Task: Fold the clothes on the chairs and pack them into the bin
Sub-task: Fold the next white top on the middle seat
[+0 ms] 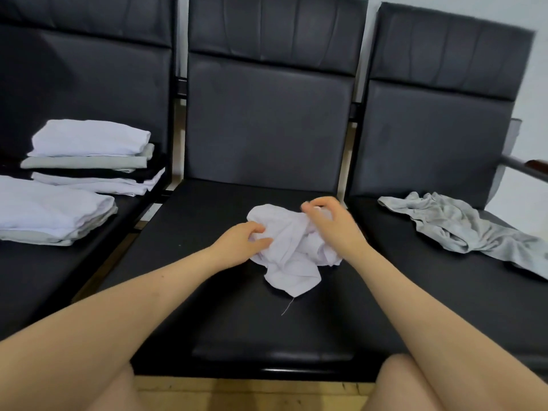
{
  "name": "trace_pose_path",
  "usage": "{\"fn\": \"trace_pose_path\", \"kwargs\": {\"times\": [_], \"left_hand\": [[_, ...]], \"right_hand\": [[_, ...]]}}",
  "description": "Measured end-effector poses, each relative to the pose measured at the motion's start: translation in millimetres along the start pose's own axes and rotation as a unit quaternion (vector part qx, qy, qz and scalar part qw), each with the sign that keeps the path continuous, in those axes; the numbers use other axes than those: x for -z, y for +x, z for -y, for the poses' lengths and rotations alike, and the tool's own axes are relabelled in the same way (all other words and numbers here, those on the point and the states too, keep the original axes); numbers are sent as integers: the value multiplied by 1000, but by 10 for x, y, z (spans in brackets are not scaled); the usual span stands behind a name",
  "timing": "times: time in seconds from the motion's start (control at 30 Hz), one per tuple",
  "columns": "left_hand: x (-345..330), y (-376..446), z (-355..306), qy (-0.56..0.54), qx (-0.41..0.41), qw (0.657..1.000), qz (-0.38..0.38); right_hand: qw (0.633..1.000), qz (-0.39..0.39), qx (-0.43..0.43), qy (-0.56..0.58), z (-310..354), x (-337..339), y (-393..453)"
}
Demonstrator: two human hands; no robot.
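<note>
A crumpled white garment lies on the seat of the middle black chair. My left hand grips its left side with curled fingers. At its upper right edge my right hand pinches a bit of the cloth between thumb and fingers. A loose thread hangs from the garment's lower corner. A rumpled grey garment is spread on the right chair's seat. No bin is in view.
On the left chair stand two piles of folded clothes: a taller white, grey and black stack at the back and a lower white one in front. A chair armrest juts in at the right. Wooden floor shows below.
</note>
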State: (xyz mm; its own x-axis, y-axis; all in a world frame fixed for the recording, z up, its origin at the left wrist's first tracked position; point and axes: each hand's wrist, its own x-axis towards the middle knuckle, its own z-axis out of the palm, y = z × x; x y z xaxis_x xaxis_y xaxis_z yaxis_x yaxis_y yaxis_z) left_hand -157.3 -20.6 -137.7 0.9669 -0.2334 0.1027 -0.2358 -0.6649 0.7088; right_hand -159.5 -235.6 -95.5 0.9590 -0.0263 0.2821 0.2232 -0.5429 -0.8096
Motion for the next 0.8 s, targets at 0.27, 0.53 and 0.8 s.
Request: {"fn": "trace_pose_path", "kwargs": {"times": [0.27, 0.53, 0.8], "left_hand": [[260, -49, -206, -200, 5, 977, -69], [738, -35, -677, -327, -17, 926, -188], [766, -60, -83, -152, 116, 971, -144]], "right_hand": [[994, 97, -47, 18, 65, -83, -80], [945, 24, -160, 286, 451, -148, 228], [971, -130, -53, -194, -63, -130, 72]]}}
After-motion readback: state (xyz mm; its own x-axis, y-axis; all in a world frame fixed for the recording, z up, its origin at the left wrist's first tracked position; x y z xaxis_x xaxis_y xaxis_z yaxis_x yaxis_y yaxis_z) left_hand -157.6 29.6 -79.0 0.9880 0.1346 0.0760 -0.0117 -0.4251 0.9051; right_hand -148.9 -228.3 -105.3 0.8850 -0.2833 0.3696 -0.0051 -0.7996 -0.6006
